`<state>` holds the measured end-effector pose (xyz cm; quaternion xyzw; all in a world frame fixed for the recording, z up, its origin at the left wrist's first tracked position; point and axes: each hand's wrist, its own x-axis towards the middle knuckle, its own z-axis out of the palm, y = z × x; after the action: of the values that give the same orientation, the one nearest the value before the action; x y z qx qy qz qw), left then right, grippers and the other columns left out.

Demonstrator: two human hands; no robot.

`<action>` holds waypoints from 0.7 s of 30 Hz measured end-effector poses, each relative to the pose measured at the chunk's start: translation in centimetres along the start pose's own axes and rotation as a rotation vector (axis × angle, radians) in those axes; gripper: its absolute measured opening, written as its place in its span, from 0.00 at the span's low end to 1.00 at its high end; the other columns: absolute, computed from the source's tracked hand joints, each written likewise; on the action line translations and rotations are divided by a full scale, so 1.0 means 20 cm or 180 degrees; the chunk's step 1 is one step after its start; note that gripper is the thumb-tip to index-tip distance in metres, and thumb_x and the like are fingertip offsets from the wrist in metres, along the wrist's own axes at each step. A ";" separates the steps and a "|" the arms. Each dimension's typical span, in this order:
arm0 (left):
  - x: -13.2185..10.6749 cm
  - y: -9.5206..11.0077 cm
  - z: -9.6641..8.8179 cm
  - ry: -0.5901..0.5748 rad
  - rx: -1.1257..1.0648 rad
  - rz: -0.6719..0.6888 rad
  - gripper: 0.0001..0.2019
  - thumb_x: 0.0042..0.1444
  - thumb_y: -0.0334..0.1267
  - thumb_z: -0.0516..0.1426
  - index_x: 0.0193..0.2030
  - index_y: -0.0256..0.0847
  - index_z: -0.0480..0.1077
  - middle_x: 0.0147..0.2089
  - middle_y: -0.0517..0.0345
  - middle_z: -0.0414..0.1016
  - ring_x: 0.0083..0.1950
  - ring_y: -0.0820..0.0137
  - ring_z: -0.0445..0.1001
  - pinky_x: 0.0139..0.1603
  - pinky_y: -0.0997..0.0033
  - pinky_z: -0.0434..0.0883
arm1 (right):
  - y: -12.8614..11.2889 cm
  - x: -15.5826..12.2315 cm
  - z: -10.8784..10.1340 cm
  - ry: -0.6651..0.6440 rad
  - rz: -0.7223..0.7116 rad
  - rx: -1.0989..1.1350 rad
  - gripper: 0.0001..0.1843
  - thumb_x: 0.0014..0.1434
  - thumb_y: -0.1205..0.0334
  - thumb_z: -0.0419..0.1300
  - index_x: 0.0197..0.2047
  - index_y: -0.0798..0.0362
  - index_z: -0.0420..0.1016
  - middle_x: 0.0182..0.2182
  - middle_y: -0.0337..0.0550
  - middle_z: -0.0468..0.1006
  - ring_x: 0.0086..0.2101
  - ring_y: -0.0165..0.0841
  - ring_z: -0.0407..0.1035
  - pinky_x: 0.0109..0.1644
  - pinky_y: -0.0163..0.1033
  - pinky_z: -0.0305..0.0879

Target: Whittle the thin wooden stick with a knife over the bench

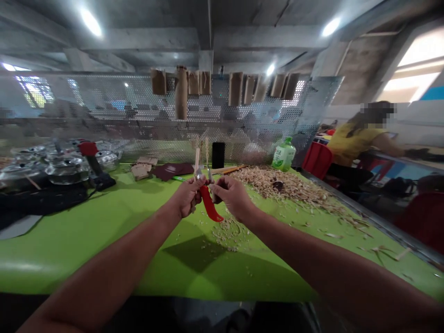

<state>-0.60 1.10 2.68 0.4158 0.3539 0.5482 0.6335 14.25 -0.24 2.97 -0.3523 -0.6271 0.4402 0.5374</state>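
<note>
In front of me, my left hand is closed around the upper end of a tool with a curved red handle. The handle hangs down and to the right between my hands. Bright metal shows just above the fingers, but the exact kind of tool cannot be made out. My right hand is close beside it, thumb and fingers pinched together; what they hold is too small to tell. A pale wooden stick rises above my left hand. Small pale wood chips lie on the table below.
A green table cover spreads under my arms. Wood shavings are heaped right of centre, with a green bottle behind. A black phone stands upright. Glass-like lidded pots crowd the left. A person in yellow sits at right.
</note>
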 end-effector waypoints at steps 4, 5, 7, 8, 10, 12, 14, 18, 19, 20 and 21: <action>0.00 0.05 -0.02 -0.0255 -0.0040 0.0013 0.14 0.46 0.43 0.66 0.29 0.35 0.71 0.22 0.61 0.71 0.16 0.82 0.64 0.15 0.84 0.60 | -0.01 -0.01 0.03 -0.0084 0.0042 0.0212 0.15 0.50 0.55 0.64 0.26 0.51 0.62 0.19 0.33 0.71 0.20 0.27 0.67 0.25 0.34 0.64; -0.01 0.06 -0.03 -0.0340 -0.0023 0.0020 0.13 0.46 0.42 0.66 0.29 0.35 0.71 0.20 0.62 0.70 0.15 0.83 0.62 0.14 0.85 0.59 | -0.02 -0.01 0.04 -0.0110 0.0085 0.0303 0.15 0.49 0.55 0.65 0.25 0.51 0.61 0.18 0.33 0.70 0.20 0.26 0.66 0.24 0.33 0.63; -0.02 0.07 -0.04 -0.0464 0.0031 0.0001 0.12 0.46 0.41 0.67 0.29 0.34 0.71 0.18 0.64 0.67 0.13 0.84 0.58 0.12 0.86 0.56 | -0.02 0.00 0.04 -0.0247 0.0187 0.0461 0.16 0.48 0.56 0.66 0.24 0.51 0.61 0.18 0.32 0.69 0.18 0.25 0.64 0.23 0.33 0.61; -0.02 0.07 -0.04 -0.0480 0.0054 -0.0016 0.12 0.46 0.40 0.67 0.28 0.34 0.72 0.17 0.64 0.67 0.12 0.84 0.58 0.11 0.86 0.56 | -0.03 0.00 0.03 -0.0345 0.0245 0.0490 0.16 0.47 0.56 0.66 0.24 0.52 0.61 0.18 0.32 0.69 0.18 0.25 0.63 0.23 0.33 0.61; -0.01 0.08 -0.05 -0.0482 0.0089 -0.0032 0.11 0.46 0.39 0.67 0.28 0.34 0.72 0.17 0.63 0.67 0.12 0.84 0.59 0.11 0.87 0.56 | -0.03 0.01 0.02 -0.0444 0.0343 0.0411 0.15 0.50 0.55 0.65 0.26 0.52 0.63 0.19 0.34 0.71 0.19 0.26 0.65 0.25 0.35 0.63; -0.01 0.12 -0.07 -0.0407 0.0115 0.0054 0.10 0.47 0.39 0.66 0.29 0.34 0.73 0.18 0.62 0.69 0.12 0.85 0.58 0.11 0.87 0.55 | -0.04 -0.01 0.00 -0.0293 0.0382 0.0023 0.13 0.57 0.51 0.59 0.31 0.53 0.67 0.27 0.41 0.76 0.26 0.30 0.70 0.32 0.39 0.68; 0.01 0.20 -0.11 -0.0196 0.0083 0.0319 0.10 0.50 0.39 0.65 0.31 0.34 0.73 0.22 0.59 0.73 0.13 0.86 0.59 0.10 0.88 0.54 | -0.03 -0.07 -0.01 -0.0174 0.0267 -0.0747 0.18 0.62 0.47 0.51 0.42 0.53 0.71 0.42 0.51 0.77 0.40 0.38 0.73 0.43 0.47 0.68; 0.05 0.41 -0.27 0.0402 -0.0549 0.1057 0.12 0.57 0.41 0.58 0.28 0.36 0.70 0.31 0.60 0.78 0.11 0.88 0.55 0.09 0.86 0.54 | -0.01 -0.33 0.11 -0.1489 -0.0660 -0.2357 0.34 0.58 0.40 0.55 0.63 0.49 0.62 0.65 0.50 0.57 0.64 0.46 0.47 0.65 0.56 0.44; 0.06 0.44 -0.32 0.0477 -0.0603 0.1139 0.13 0.59 0.42 0.57 0.27 0.37 0.68 0.31 0.61 0.78 0.11 0.88 0.54 0.09 0.86 0.54 | -0.01 -0.39 0.18 -0.2022 -0.1039 -0.2450 0.38 0.57 0.38 0.55 0.65 0.49 0.59 0.66 0.48 0.55 0.65 0.45 0.44 0.67 0.55 0.38; 0.07 0.47 -0.36 0.0539 -0.0634 0.1183 0.13 0.60 0.42 0.56 0.27 0.37 0.68 0.31 0.62 0.78 0.11 0.88 0.55 0.09 0.86 0.54 | 0.00 -0.46 0.25 -0.2422 -0.1368 -0.2456 0.40 0.57 0.37 0.53 0.67 0.49 0.56 0.67 0.47 0.54 0.66 0.43 0.43 0.68 0.53 0.34; 0.08 0.48 -0.40 0.0597 -0.0648 0.1209 0.13 0.60 0.41 0.56 0.27 0.37 0.67 0.30 0.63 0.78 0.11 0.88 0.54 0.09 0.86 0.54 | 0.02 -0.50 0.32 -0.2677 -0.1576 -0.2413 0.41 0.58 0.35 0.50 0.68 0.50 0.53 0.67 0.46 0.54 0.66 0.40 0.42 0.68 0.52 0.32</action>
<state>-11.35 4.36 8.23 0.3561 0.2696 0.7267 0.5219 9.68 -10.42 -1.22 -0.1591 -0.9613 0.1501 0.1677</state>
